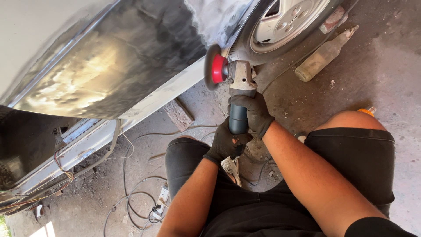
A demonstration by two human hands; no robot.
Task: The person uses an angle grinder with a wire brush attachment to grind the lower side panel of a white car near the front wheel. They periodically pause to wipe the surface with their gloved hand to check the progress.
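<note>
Head view: 2 gloved hands wrapped tight on angle grinder (239, 94), left hand (226, 142) at rear grip, right hand (252, 112) nearer head; red-hubbed disc (215, 68) against bare car panel (118, 66), beside wheel (285, 19). Bottle (322, 55) on concrete floor (377, 74).

Both bare forearms extend forward, converging. The black-gloved right hand (251, 113) wraps its fingers (237, 102) in a closed grip ahead; the black-gloved left hand (226, 142) is clenched just behind, nearer the body.
</note>
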